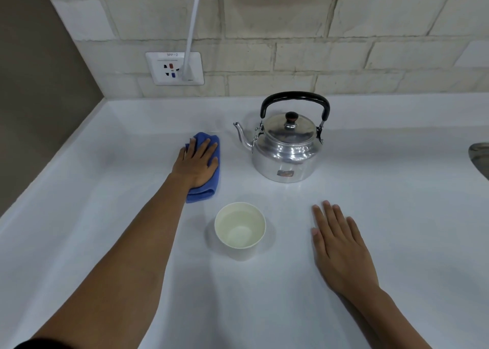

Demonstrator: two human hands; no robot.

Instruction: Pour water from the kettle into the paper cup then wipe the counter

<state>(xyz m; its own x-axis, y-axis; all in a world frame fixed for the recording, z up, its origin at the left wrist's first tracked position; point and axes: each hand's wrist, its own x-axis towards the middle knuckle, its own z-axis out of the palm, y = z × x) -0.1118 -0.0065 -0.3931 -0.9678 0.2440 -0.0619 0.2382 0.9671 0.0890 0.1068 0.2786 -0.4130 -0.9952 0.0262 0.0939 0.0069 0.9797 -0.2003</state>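
Left hand [197, 163] presses flat on blue cloth [205, 190]; right hand [341, 245] lies open on counter [397, 190].

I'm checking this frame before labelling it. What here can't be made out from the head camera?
- Blue cloth: mostly covered by the left hand; the counter under it is hidden.
- Metal object at the right edge: cut off, identity unclear.
- Kettle: its lid is on, so the contents are hidden; the sticker is too small to read.
- Paper cup: water level hard to judge.
- Right hand: hides the counter beneath.
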